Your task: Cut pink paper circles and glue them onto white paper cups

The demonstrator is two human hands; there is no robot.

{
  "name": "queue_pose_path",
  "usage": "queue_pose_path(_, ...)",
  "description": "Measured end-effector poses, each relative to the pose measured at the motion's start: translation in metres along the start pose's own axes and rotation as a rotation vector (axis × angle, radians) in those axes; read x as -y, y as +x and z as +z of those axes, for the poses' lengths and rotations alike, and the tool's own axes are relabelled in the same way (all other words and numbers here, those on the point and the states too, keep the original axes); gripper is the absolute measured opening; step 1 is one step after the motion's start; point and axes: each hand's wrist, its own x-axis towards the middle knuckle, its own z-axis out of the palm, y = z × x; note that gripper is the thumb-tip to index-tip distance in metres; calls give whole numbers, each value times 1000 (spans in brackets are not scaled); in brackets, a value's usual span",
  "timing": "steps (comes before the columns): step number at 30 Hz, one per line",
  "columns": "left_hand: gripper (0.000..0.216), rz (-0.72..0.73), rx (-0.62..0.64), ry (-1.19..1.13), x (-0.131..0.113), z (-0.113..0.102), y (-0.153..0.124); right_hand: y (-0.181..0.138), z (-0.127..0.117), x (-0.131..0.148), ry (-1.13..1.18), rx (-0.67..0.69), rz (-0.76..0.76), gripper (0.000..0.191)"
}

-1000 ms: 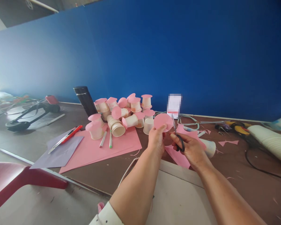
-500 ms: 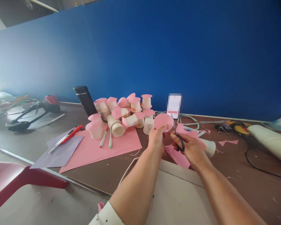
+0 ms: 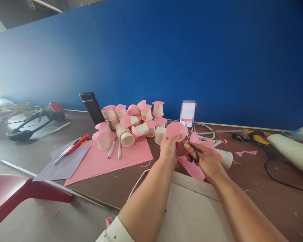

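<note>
My left hand (image 3: 168, 149) pinches a round pink paper disc (image 3: 176, 130) and holds it upright above the brown table (image 3: 121, 183). My right hand (image 3: 204, 159) is closed round the black handles of a pair of scissors (image 3: 190, 144), whose blades point up beside the disc's right edge. Under my hands lie pink paper offcuts (image 3: 192, 168) and a white paper cup (image 3: 226, 158) on its side.
A heap of paper cups with pink lids (image 3: 131, 122) sits on a pink sheet (image 3: 108, 158), with pens (image 3: 115, 149), a black flask (image 3: 91, 107), a red craft knife (image 3: 74, 145) and a lilac sheet (image 3: 63, 164). A cup stack (image 3: 293, 151) and cables (image 3: 272, 161) lie right; a red chair (image 3: 17, 193) left.
</note>
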Motion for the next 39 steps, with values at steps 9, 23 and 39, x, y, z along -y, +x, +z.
queue_pose_path(9,21,-14,-18,-9,-2,2,-2,2,-1,-3,-16,6,-15,43)
queue_pose_path(23,17,-11,-16,-17,-5,3,-5,3,-2,-6,2,-4,1,55)
queue_pose_path(39,26,-24,-19,-71,-6,4,-5,1,0,-1,6,-94,26,53)
